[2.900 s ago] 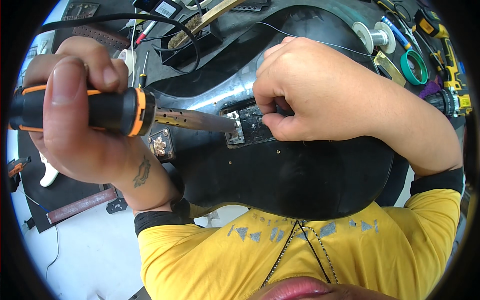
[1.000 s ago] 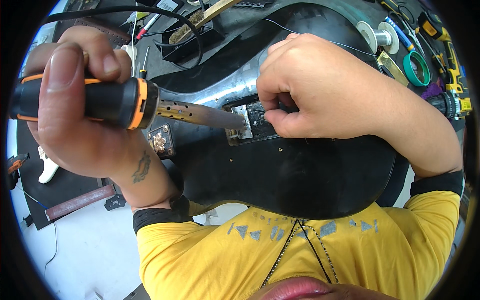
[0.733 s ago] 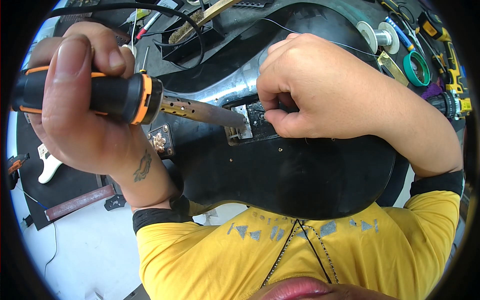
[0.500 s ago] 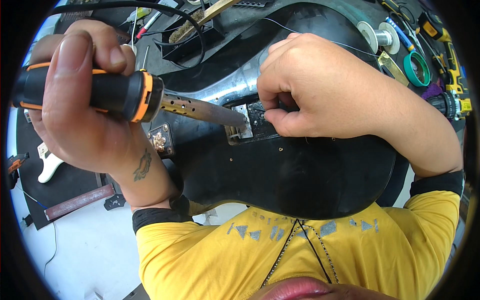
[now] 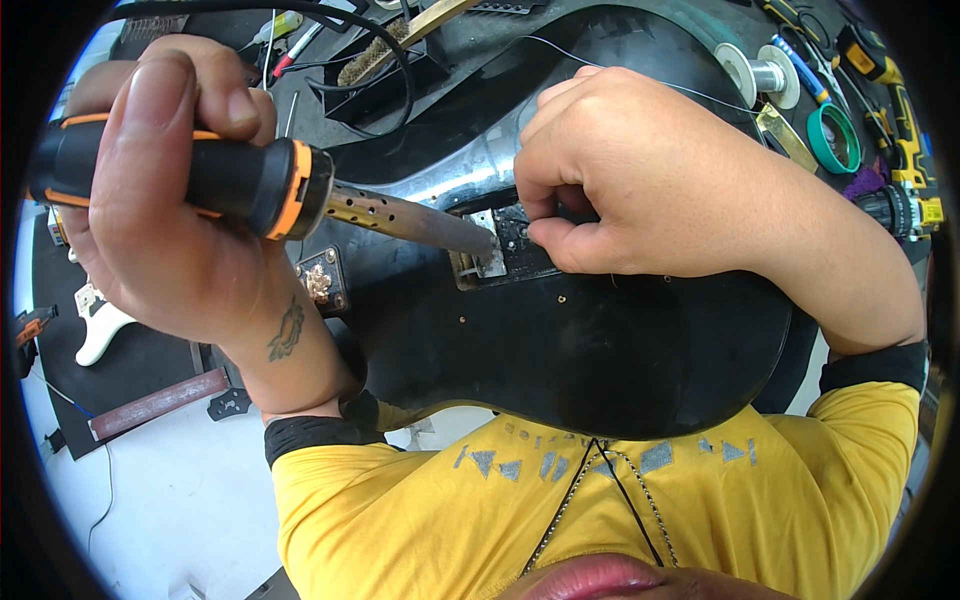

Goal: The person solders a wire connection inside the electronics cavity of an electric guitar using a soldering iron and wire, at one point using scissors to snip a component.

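A black electric guitar body [image 5: 600, 350] lies back side up before me, with an open rectangular cavity [image 5: 520, 268] near its middle. My left hand [image 5: 160, 200] is wrapped round the black and orange handle of a soldering iron [image 5: 400, 215]. Its metal barrel reaches right, and the tip end meets a silvery metal plate [image 5: 489, 258] in the cavity. My right hand [image 5: 610, 170] is closed in a pinch over the cavity's right part. What its fingertips grip is hidden; a thin wire [image 5: 640, 75] passes behind that hand toward a solder spool [image 5: 768, 76].
Beyond the guitar stand a black box with a wooden-handled brush [image 5: 374, 68] and a looped black cable [image 5: 408, 85]. At right are a green tape roll [image 5: 833, 138], pliers and yellow-black tools. A white guitar-shaped piece [image 5: 100, 328] and a reddish bar [image 5: 160, 403] lie at left.
The soldering iron and my left hand have shifted very slightly to the right, the handle tilting a little. My right hand stays in place.
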Motion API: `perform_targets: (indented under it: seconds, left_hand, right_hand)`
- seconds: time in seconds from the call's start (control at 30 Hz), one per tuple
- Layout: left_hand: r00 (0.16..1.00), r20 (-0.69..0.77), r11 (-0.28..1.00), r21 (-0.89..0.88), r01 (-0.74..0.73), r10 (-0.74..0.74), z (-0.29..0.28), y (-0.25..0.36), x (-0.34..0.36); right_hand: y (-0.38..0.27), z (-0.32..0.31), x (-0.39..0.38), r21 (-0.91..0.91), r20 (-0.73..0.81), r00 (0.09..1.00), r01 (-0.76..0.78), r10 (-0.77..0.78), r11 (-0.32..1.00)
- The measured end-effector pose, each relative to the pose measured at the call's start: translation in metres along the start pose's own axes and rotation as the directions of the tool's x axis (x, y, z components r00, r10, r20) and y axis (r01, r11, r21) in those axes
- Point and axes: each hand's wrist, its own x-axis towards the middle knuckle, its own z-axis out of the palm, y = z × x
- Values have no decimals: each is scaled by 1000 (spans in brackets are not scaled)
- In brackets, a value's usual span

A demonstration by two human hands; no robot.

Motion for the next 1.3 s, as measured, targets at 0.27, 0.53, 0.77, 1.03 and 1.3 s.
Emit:
perform_targets:
  seconds: [0.27,0.53,0.77,1.03,1.3]
  left_hand:
    - [1000,-11,1000,-17,-20,20,1,-2,0]
    - [1000,3,1000,-20,-12,12,-2,-3,0]
    - [1000,12,1000,-19,-21,22,-4,-2,0]
    - [998,40,995,-91,49,-45,-14,11,4]
    - [997,63,989,-137,63,-55,-21,14,8]
  right_hand:
    - [0,0,0,9,0,1000,9,-9,1000]
    - [0,1,0,-1,-6,1000,9,-9,1000]
    - [1,0,0,-3,-33,998,54,-54,999]
    - [-2,4,-2,-213,28,997,83,-79,973]
    - [-4,7,-1,-192,14,999,47,-46,980]
